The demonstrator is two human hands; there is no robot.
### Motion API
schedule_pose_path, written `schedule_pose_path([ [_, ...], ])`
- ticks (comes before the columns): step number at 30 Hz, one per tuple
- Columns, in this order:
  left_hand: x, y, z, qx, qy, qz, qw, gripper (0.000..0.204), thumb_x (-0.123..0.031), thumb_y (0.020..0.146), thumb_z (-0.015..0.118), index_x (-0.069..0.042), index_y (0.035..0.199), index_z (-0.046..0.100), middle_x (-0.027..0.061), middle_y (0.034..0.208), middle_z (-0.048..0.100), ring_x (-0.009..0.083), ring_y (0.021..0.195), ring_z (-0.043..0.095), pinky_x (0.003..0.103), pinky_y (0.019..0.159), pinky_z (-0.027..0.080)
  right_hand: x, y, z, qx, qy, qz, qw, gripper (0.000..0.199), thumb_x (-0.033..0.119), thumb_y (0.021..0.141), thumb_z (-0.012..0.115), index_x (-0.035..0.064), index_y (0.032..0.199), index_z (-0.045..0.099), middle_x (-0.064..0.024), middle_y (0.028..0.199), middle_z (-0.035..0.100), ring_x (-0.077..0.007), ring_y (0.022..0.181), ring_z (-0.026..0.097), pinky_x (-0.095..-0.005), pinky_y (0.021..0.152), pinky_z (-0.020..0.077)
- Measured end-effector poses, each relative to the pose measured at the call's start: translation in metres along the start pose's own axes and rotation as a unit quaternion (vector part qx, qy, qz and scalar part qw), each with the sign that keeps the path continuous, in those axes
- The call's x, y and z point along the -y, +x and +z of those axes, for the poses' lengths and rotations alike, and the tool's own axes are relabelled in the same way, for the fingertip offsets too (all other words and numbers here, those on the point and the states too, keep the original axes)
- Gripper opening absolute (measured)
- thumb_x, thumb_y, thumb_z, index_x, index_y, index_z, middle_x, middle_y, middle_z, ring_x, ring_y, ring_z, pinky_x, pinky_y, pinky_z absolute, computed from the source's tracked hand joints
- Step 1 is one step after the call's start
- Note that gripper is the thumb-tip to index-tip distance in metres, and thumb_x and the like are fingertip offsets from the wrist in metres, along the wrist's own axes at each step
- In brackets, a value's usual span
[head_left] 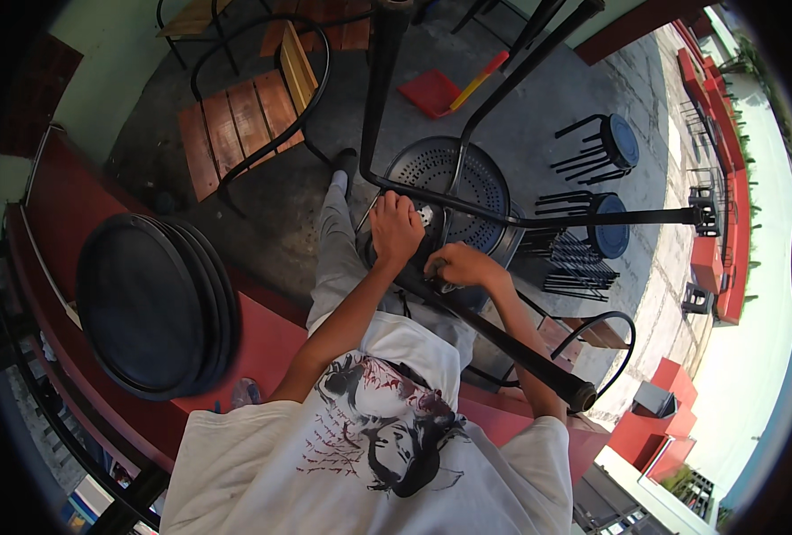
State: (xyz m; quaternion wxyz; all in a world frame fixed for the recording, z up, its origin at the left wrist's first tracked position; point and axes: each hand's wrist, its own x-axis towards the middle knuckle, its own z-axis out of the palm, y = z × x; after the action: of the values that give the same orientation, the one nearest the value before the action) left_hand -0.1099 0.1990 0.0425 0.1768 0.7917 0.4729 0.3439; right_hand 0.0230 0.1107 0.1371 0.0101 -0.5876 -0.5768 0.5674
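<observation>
Left hand [396, 227]: lay flat, fingers together, on the upturned black metal table frame [467, 201] at frame centre.
Right hand [458, 266]: clamped on the same frame, just beside.
Count: one frame, four black round tabletops [146, 303] stacked at left.

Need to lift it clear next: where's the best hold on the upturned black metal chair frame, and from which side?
Probably the black chair frame is best held by its slim leg tubes near the perforated seat, coming from above. Left hand and right hand already rest there.
</observation>
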Motion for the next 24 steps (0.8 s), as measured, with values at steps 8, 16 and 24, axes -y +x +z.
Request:
schedule_pose_path([
  [8, 0.003, -0.001, 0.000, -0.004, -0.001, 0.002, 1.000, 0.008, -0.013, 0.082, 0.059, -0.009, 0.083, 0.052, 0.0085, 0.089, 0.049, 0.0297, 0.089, 0.053, 0.044, 0.078, 0.040, 0.015, -0.016, -0.023, 0.149, 0.077, -0.015, 0.986, 0.038, 0.011, 0.076, 0.057, 0.0045, 0.108, 0.075, -0.0137, 0.098, 0.074, -0.0261, 0.092, 0.069, -0.0335, 0.086, 0.0517],
  [16, 0.004, -0.002, -0.001, -0.005, 0.001, 0.004, 1.000, 0.006, -0.013, 0.083, 0.059, -0.009, 0.084, 0.054, 0.0085, 0.090, 0.051, 0.0307, 0.090, 0.054, 0.044, 0.075, 0.040, 0.024, -0.024, -0.004, 0.089, 0.038, -0.017, 0.995, 0.033, 0.019, 0.089, 0.054, 0.0034, 0.111, 0.073, -0.0136, 0.107, 0.073, -0.0249, 0.102, 0.066, -0.0315, 0.094, 0.0469],
  [24, 0.001, -0.001, -0.001, 0.005, 0.004, 0.004, 1.000, 0.006, -0.012, 0.083, 0.059, -0.008, 0.084, 0.054, 0.0092, 0.089, 0.050, 0.0306, 0.090, 0.054, 0.044, 0.075, 0.040, 0.074, -0.089, -0.048, 0.161, 0.131, -0.029, 0.978, 0.032, 0.018, 0.089, 0.056, 0.0003, 0.110, 0.072, -0.0106, 0.099, 0.071, -0.0171, 0.091, 0.061, -0.0289, 0.088, 0.0459],
])
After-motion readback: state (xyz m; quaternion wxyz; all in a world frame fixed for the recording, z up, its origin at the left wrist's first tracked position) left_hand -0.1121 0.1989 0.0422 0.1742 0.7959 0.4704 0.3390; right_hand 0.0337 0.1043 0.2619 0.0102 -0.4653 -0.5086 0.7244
